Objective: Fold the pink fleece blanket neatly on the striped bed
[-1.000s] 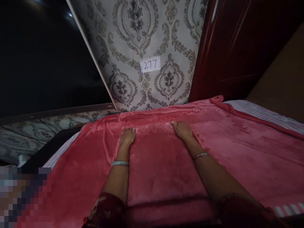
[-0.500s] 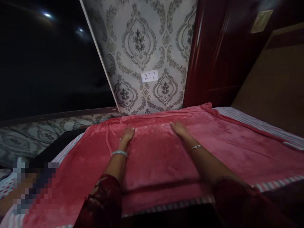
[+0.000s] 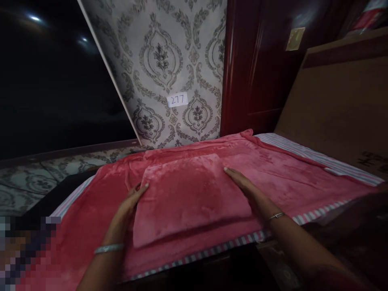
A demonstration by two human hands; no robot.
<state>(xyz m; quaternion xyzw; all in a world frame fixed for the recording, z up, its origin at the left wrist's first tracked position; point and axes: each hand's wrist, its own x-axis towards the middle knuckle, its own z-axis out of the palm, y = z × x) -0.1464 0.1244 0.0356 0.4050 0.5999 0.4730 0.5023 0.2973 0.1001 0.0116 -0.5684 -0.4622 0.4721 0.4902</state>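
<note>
Folded pink plush cloth (image 3: 189, 194) lies on pink blanket (image 3: 291, 178). Left hand (image 3: 132, 200) at its left edge, right hand (image 3: 241, 182) at right edge; both partly hidden, cannot tell whether either pinches it.

Both hands are going bare here, and the wrists are carrying the jewellery! Above the left hand (image 3: 133, 199), a broad, rounded bangle (image 3: 109, 248) is circling the wrist, and it's showing a pale, silvery grey-blue. Over to the right hand (image 3: 238, 178), where a much slimmer bracelet (image 3: 276, 216) is gleaming silver, its thin band looking doubled across the top. The left forearm (image 3: 104, 264) is running bare right to the picture's edge, while a dark red sleeve (image 3: 335, 277) is covering the right arm further up, its finer detail sinking into shadow.
</note>
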